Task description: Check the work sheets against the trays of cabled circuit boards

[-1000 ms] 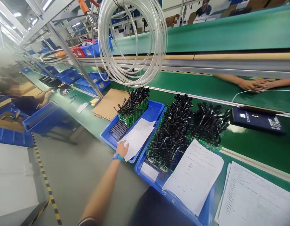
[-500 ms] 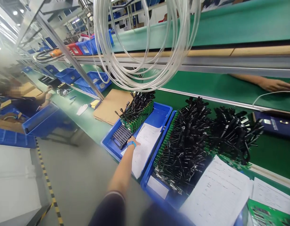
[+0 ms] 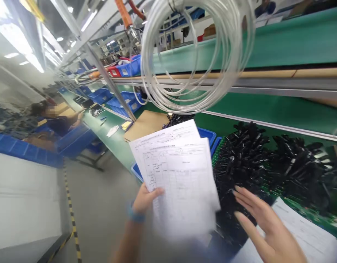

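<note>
My left hand (image 3: pixel 148 197), with a blue band at its wrist, grips printed sheets of paper (image 3: pixel 182 179) by their left edge, thumb on top. At least two sheets overlap, and their lower part is blurred. They hide most of a blue bin (image 3: pixel 208 135) behind them. My right hand (image 3: pixel 267 223) is apart from the sheets, thumb and fingers spread, with nothing in it. Beneath it lie black cable bundles (image 3: pixel 236 164) attached to green circuit boards. Another printed sheet (image 3: pixel 297 226) lies below and partly behind my right hand.
A large coil of clear tubing (image 3: pixel 154 84) hangs above the bench. Brown cardboard (image 3: pixel 146 122) and a white glove (image 3: pixel 113 130) lie farther left. A second pile of black cables (image 3: pixel 297 160) is on the right. A co-worker (image 3: pixel 58 117) sits at far left.
My left hand has lifted the paper out of the left bin and brought it nearer me. My right hand has come into view. The camera has turned somewhat left.
</note>
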`<act>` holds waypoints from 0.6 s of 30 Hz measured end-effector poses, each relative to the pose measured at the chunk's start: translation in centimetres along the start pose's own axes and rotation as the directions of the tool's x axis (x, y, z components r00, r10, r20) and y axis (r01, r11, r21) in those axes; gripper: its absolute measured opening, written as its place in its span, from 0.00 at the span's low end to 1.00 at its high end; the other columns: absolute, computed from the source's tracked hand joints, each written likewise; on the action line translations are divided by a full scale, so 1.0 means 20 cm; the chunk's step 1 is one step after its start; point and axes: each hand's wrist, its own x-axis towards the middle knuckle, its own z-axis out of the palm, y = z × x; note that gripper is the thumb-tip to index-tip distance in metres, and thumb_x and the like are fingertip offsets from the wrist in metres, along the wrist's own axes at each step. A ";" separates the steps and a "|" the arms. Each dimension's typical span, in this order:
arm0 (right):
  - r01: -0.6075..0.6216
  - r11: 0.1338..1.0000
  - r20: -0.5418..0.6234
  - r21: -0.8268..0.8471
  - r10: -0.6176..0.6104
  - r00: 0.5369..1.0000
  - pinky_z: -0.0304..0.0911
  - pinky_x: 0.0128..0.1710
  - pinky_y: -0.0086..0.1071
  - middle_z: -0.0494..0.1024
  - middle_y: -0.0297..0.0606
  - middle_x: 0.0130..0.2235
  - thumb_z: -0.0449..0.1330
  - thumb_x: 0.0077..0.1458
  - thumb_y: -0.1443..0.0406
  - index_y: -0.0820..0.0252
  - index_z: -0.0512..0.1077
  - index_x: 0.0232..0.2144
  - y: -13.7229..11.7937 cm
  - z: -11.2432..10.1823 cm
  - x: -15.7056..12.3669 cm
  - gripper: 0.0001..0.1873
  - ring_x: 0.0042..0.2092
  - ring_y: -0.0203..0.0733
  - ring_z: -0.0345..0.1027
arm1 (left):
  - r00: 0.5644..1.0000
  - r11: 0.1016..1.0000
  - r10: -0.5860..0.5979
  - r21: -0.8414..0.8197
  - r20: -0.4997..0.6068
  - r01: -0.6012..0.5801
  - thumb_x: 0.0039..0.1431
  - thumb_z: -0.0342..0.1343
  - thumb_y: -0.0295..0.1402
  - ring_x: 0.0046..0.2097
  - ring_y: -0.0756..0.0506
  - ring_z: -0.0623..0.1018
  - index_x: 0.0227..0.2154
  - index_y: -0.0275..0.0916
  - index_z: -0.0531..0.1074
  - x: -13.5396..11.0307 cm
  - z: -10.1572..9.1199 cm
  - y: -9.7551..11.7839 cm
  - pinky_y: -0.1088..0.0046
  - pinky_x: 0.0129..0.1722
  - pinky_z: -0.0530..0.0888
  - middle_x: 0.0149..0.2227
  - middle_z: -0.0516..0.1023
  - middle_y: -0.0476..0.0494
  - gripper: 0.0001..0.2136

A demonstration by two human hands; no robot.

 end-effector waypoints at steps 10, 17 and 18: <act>-0.359 0.915 0.213 0.185 0.319 0.924 0.67 0.37 0.31 0.74 0.38 0.37 0.60 0.39 0.49 0.61 0.70 0.33 -0.22 0.13 0.11 0.24 0.38 0.44 0.68 | 0.997 0.977 0.038 -0.210 0.066 -0.024 0.47 0.59 0.25 0.49 0.39 0.70 0.47 0.39 0.66 -0.18 0.08 -0.04 0.57 0.50 0.67 0.47 0.71 0.40 0.21; -0.407 0.900 0.150 0.155 0.386 0.910 0.68 0.35 0.29 0.74 0.37 0.36 0.61 0.35 0.48 0.60 0.70 0.33 -0.23 0.08 0.08 0.26 0.37 0.44 0.68 | 0.993 0.973 0.063 -0.229 0.103 -0.038 0.47 0.59 0.26 0.50 0.39 0.69 0.46 0.39 0.66 -0.20 0.12 -0.05 0.56 0.50 0.66 0.48 0.71 0.41 0.21; -0.424 0.895 0.129 0.142 0.408 0.904 0.68 0.34 0.28 0.74 0.37 0.36 0.62 0.33 0.48 0.60 0.71 0.33 -0.24 0.07 0.08 0.27 0.37 0.43 0.69 | 0.990 0.972 0.071 -0.233 0.122 -0.041 0.48 0.58 0.26 0.50 0.39 0.69 0.47 0.39 0.66 -0.20 0.12 -0.04 0.55 0.51 0.66 0.48 0.70 0.40 0.21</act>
